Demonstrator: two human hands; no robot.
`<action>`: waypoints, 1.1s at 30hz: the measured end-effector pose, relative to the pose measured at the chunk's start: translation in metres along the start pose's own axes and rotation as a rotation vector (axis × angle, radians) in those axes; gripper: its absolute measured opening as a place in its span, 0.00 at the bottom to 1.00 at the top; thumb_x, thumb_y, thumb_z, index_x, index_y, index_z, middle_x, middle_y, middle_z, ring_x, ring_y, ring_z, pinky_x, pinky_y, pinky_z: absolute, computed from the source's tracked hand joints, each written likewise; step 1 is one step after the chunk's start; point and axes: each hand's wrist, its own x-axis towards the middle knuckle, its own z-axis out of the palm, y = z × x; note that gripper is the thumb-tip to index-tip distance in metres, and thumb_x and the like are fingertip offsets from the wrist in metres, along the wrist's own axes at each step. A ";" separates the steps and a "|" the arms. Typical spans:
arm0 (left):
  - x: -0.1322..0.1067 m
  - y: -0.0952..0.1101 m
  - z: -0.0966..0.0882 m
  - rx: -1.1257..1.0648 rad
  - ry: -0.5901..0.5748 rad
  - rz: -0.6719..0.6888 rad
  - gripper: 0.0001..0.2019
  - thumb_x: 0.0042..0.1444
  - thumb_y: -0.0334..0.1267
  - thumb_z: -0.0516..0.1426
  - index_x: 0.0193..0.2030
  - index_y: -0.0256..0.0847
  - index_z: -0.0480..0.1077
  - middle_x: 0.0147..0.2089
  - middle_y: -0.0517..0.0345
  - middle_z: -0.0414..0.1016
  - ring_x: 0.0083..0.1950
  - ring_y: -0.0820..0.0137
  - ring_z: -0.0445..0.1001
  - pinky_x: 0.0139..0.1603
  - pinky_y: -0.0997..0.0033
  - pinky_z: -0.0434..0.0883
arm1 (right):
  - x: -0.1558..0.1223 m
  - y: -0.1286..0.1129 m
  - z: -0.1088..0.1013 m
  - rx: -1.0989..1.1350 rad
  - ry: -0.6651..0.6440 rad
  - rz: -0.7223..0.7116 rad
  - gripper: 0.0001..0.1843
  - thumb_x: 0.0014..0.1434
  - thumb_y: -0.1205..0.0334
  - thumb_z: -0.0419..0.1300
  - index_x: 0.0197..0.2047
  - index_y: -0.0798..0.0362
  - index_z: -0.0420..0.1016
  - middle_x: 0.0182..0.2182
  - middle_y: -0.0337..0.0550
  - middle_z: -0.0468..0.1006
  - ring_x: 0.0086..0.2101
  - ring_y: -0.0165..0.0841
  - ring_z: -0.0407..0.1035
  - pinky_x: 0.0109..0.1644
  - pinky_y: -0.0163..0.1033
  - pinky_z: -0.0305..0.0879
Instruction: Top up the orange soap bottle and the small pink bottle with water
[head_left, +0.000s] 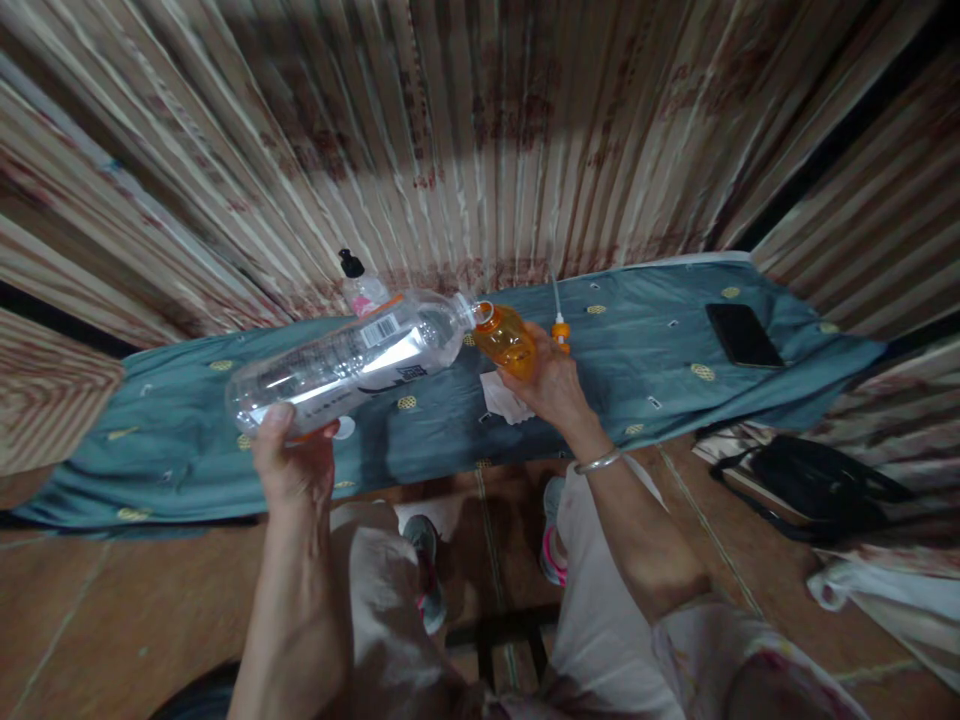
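The left hand (289,455) has its grip clenched around the base end of a clear bottle (352,360), thumb on top. The bottle lies almost flat in the air, its long axis running from the hand up and to the right, with the neck as the far end. That neck meets the mouth of a small orange bottle (506,340), which the right hand (551,385) grips from the right side and from below, fingers wrapped around its body. The two mouths are touching or very nearly so; which one, I cannot tell. Both bottles are held above the tabletop (660,380), which is covered by a blue-green cloth, and the right hand is the nearer one to the meeting point.

Just behind the right hand an orange pump top (559,330) with a thin tube lies on the cloth. A crumpled white paper (502,400) lies under the orange bottle. A white cap (345,428) sits beside the left thumb. A small pink bottle (360,285) with a black cap stands behind the clear bottle. A dark phone (742,335) lies well apart to the right, and a black bag (810,485) rests on the floor there.
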 end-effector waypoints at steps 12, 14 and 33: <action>-0.001 0.002 0.001 0.001 -0.003 -0.019 0.24 0.32 0.40 0.68 0.41 0.43 0.77 0.41 0.55 0.80 0.34 0.71 0.72 0.21 0.80 0.59 | 0.001 -0.002 -0.002 -0.011 0.010 -0.003 0.35 0.58 0.61 0.68 0.66 0.57 0.63 0.54 0.57 0.82 0.54 0.52 0.79 0.57 0.60 0.79; -0.001 0.003 0.002 0.005 0.007 -0.022 0.24 0.31 0.40 0.67 0.40 0.43 0.77 0.42 0.56 0.80 0.33 0.71 0.71 0.21 0.79 0.60 | 0.001 -0.003 -0.002 -0.012 0.006 0.000 0.35 0.59 0.60 0.68 0.66 0.56 0.63 0.54 0.57 0.82 0.54 0.52 0.79 0.58 0.61 0.79; -0.002 0.003 0.002 0.012 0.010 -0.009 0.20 0.32 0.40 0.68 0.38 0.46 0.77 0.43 0.54 0.81 0.34 0.68 0.72 0.19 0.78 0.59 | 0.001 -0.004 -0.003 -0.016 -0.007 0.005 0.34 0.60 0.60 0.67 0.67 0.54 0.62 0.55 0.57 0.81 0.55 0.52 0.79 0.58 0.61 0.79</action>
